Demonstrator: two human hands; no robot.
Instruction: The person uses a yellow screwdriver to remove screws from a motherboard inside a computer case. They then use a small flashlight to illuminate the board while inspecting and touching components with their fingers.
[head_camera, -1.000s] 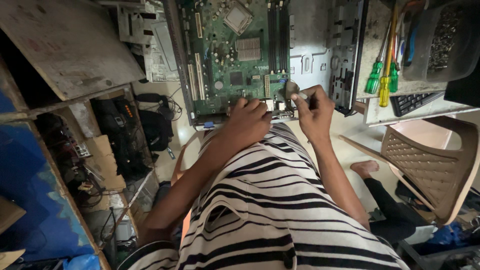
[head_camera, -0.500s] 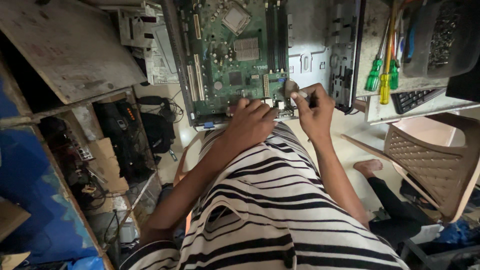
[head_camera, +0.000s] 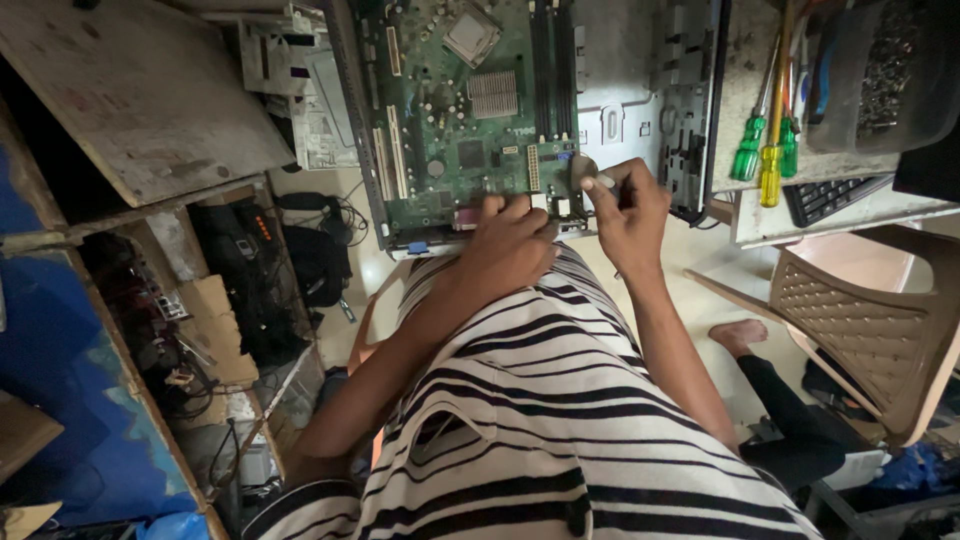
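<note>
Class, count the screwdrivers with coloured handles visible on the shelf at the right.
3: a green-handled screwdriver at the left, a yellow-handled screwdriver in the middle, and a second green screwdriver right of it. More may be hidden behind them.

Green and yellow screwdrivers (head_camera: 762, 150) on shelf upper right; black keyboard (head_camera: 832, 197) below them; beige plastic chair (head_camera: 868, 320) right; wooden board (head_camera: 140, 90) upper left.

Both arms reach up from the lower frame to its centre. The left hand (head_camera: 510, 245) lies knuckles-up, fingers curled downward. Just right of it, the right hand (head_camera: 628, 205) is raised, its fingertips pinched together.
</note>
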